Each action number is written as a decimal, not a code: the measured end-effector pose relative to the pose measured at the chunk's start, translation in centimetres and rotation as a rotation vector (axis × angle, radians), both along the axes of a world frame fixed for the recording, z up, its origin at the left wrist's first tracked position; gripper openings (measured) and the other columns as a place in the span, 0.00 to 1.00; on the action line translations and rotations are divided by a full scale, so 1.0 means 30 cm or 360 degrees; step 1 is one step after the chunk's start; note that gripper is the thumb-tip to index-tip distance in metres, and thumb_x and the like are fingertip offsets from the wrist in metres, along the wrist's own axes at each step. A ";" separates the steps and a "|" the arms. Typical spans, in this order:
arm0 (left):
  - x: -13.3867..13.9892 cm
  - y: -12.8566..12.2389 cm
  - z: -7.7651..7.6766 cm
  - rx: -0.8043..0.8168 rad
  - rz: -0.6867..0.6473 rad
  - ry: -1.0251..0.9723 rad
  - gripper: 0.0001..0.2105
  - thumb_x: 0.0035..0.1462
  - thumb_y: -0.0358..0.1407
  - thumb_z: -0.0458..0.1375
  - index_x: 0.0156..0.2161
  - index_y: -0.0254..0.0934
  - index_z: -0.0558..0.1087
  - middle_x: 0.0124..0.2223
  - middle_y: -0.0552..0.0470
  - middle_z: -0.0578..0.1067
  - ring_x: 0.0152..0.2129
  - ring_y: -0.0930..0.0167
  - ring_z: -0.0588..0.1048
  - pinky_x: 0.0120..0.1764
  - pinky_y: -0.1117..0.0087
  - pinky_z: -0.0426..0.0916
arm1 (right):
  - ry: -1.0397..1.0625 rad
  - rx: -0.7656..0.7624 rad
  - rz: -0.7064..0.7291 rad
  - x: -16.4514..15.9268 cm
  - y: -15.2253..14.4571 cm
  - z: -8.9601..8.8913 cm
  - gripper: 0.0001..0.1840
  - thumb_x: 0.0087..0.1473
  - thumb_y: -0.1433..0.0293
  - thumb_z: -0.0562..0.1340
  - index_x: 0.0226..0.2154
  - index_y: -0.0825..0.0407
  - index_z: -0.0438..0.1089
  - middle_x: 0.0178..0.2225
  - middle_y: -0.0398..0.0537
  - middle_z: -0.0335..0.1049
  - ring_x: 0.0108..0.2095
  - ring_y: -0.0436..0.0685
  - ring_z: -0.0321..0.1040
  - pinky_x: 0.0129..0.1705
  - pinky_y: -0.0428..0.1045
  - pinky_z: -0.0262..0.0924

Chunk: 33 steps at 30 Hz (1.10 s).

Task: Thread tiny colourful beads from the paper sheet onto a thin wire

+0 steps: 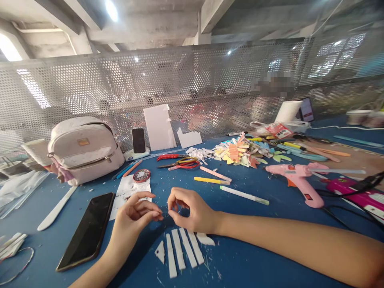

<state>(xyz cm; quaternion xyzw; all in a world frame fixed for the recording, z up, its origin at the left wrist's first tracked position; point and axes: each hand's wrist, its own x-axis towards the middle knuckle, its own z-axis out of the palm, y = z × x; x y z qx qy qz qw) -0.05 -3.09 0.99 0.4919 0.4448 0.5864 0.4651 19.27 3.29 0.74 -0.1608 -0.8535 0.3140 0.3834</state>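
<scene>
My left hand (138, 213) and my right hand (193, 210) hover close together over the blue table, fingertips facing each other with a small gap between. The left thumb is pressed to the curled fingers. On the right, thumb and forefinger form a pinching ring. Whatever either pinch holds, if anything, is too small to make out. Just below lie several white strips (179, 249) side by side, with a white triangular scrap (160, 252) at their left. Another white scrap (205, 239) shows under the right wrist. White paper (120, 196) lies behind the left hand, a red-rimmed round dish (141, 175) on it.
At left are a black phone (87, 230), a white plastic knife (57, 208) and a pale backpack (84, 150). Behind my hands lie scissors (183, 162), markers (211, 180) and a heap of coloured paper cutouts (240, 152). A pink glue gun (300, 178) with cables sits at right.
</scene>
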 end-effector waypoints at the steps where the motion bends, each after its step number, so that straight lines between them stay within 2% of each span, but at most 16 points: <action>1: 0.001 0.000 0.000 0.0001 0.0001 -0.0002 0.13 0.49 0.32 0.67 0.40 0.37 0.71 0.26 0.54 0.81 0.23 0.70 0.79 0.32 0.71 0.74 | -0.0003 0.0000 0.0002 0.000 0.000 0.001 0.05 0.52 0.77 0.59 0.31 0.52 0.63 0.29 0.40 0.61 0.27 0.48 0.58 0.28 0.44 0.52; 33: -0.007 0.004 -0.003 -0.0009 -0.0058 -0.0003 0.12 0.50 0.34 0.67 0.39 0.37 0.72 0.25 0.55 0.81 0.22 0.70 0.79 0.32 0.70 0.74 | -0.0025 0.0018 -0.0005 -0.002 0.003 0.001 0.05 0.52 0.77 0.59 0.31 0.52 0.63 0.29 0.40 0.61 0.28 0.48 0.57 0.28 0.44 0.52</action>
